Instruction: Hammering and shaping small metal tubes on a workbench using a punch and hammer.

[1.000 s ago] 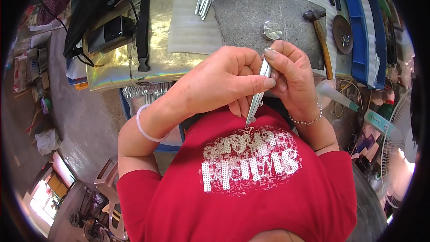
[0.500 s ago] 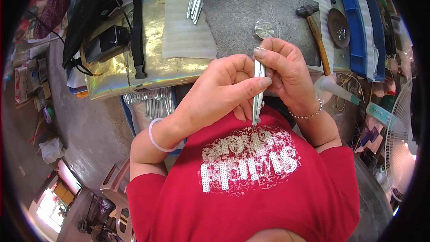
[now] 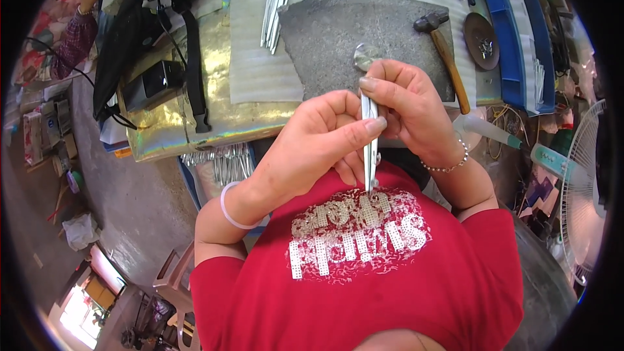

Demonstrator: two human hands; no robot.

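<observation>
- Slim metal tool (image 3: 369, 159): in front of the red shirt (image 3: 448, 286), long axis near-vertical in view, narrow tip toward the wearer.
- Left hand (image 3: 325, 135): thumb and fingers pinching its middle.
- Right hand (image 3: 411, 109): pinching its far end.

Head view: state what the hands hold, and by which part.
A slim silvery metal piece: the right hand pinches its upper end; the left hand, near its middle.

Silvery tool (image 3: 369, 161) partly hidden by the left hand (image 3: 323, 135)
</observation>
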